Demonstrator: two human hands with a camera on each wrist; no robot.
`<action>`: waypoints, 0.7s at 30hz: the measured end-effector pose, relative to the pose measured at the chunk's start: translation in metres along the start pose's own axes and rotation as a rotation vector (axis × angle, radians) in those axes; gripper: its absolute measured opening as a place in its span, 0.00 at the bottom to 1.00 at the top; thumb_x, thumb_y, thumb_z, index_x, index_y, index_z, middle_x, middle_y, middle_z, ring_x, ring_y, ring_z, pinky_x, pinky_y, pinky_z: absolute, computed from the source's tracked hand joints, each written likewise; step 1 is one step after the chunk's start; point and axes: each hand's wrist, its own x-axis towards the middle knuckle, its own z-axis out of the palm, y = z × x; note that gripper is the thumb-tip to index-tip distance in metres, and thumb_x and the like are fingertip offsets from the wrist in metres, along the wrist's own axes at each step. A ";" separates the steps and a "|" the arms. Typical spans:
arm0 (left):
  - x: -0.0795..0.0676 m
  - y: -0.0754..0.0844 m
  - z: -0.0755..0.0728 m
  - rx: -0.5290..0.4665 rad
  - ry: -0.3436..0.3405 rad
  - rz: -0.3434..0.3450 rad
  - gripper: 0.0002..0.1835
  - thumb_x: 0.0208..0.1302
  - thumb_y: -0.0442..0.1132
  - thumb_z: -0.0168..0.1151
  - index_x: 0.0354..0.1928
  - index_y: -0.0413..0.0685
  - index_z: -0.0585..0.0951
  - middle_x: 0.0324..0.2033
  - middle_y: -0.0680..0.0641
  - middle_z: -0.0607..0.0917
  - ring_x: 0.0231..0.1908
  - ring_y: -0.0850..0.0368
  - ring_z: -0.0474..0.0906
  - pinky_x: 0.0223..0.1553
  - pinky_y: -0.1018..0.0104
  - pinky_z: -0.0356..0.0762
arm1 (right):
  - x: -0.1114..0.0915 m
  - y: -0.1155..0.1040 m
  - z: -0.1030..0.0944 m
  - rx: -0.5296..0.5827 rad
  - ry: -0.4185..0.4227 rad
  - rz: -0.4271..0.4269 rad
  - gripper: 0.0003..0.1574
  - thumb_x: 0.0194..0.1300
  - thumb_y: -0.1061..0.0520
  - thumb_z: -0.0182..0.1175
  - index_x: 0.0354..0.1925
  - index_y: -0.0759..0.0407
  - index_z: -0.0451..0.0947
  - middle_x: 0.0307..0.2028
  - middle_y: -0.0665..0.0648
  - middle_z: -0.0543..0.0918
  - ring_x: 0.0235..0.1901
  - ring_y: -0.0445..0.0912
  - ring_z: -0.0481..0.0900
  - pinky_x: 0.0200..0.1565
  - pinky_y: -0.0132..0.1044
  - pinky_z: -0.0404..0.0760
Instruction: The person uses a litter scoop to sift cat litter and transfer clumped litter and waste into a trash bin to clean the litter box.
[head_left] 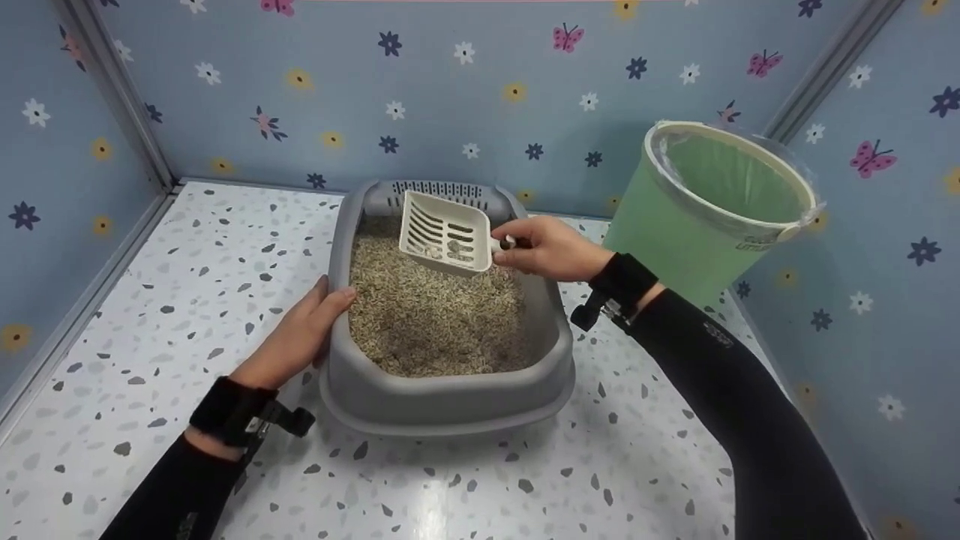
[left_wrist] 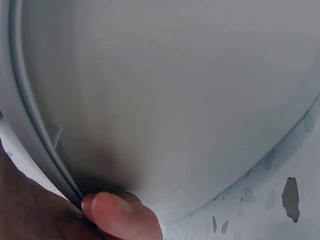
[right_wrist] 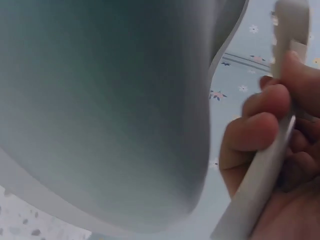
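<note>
A grey litter box [head_left: 450, 394] stands on the floor, holding a bed of tan pellet litter [head_left: 442, 315]. My left hand [head_left: 296, 330] grips its left rim, thumb on top. In the left wrist view the fingertips [left_wrist: 117, 212] curl under the rim against the outer wall. Over the back part of the litter, my right hand [head_left: 555, 247] holds a pale slotted litter scoop [head_left: 448, 215] by its handle, with a few small bits in the basin. The right wrist view shows fingers wrapped round the scoop handle [right_wrist: 255, 185]; the litter lies out of sight there.
To the right of the litter box stands a green bin [head_left: 667, 217] with a clear plastic liner over its rim. Blue flowered wall panels [head_left: 465, 97] enclose the back and both sides. The floor [head_left: 187, 300] is white with grey speckles.
</note>
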 end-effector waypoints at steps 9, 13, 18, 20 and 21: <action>-0.002 0.002 0.000 0.021 0.006 -0.013 0.48 0.85 0.73 0.46 0.93 0.62 0.44 0.29 0.47 0.76 0.19 0.58 0.69 0.22 0.60 0.76 | -0.006 0.007 0.000 0.169 0.056 -0.035 0.17 0.80 0.62 0.67 0.63 0.63 0.88 0.28 0.50 0.80 0.25 0.40 0.73 0.28 0.31 0.73; -0.001 0.002 0.000 0.009 0.009 -0.001 0.46 0.84 0.73 0.47 0.92 0.59 0.51 0.23 0.50 0.71 0.16 0.58 0.65 0.19 0.60 0.73 | -0.007 0.007 0.001 0.139 0.055 -0.026 0.17 0.81 0.62 0.67 0.64 0.62 0.88 0.27 0.50 0.79 0.25 0.41 0.73 0.27 0.31 0.73; 0.000 0.002 0.001 -0.008 0.020 0.010 0.42 0.85 0.72 0.48 0.88 0.58 0.58 0.19 0.54 0.66 0.14 0.59 0.61 0.17 0.61 0.70 | -0.007 0.005 0.001 0.056 0.075 -0.013 0.18 0.80 0.60 0.68 0.64 0.62 0.88 0.28 0.50 0.81 0.25 0.41 0.75 0.28 0.31 0.74; 0.000 0.002 0.001 -0.010 0.022 0.011 0.42 0.85 0.72 0.48 0.87 0.58 0.59 0.19 0.54 0.66 0.14 0.59 0.61 0.17 0.61 0.69 | -0.007 0.005 0.002 0.001 0.086 -0.024 0.18 0.80 0.60 0.69 0.64 0.62 0.88 0.31 0.51 0.84 0.28 0.42 0.77 0.32 0.32 0.77; -0.001 0.002 0.001 -0.011 0.023 0.010 0.42 0.85 0.72 0.49 0.87 0.58 0.59 0.19 0.54 0.66 0.14 0.59 0.61 0.17 0.61 0.69 | -0.006 0.005 0.002 -0.026 0.089 -0.033 0.18 0.80 0.59 0.70 0.63 0.62 0.88 0.33 0.52 0.85 0.30 0.42 0.78 0.35 0.34 0.78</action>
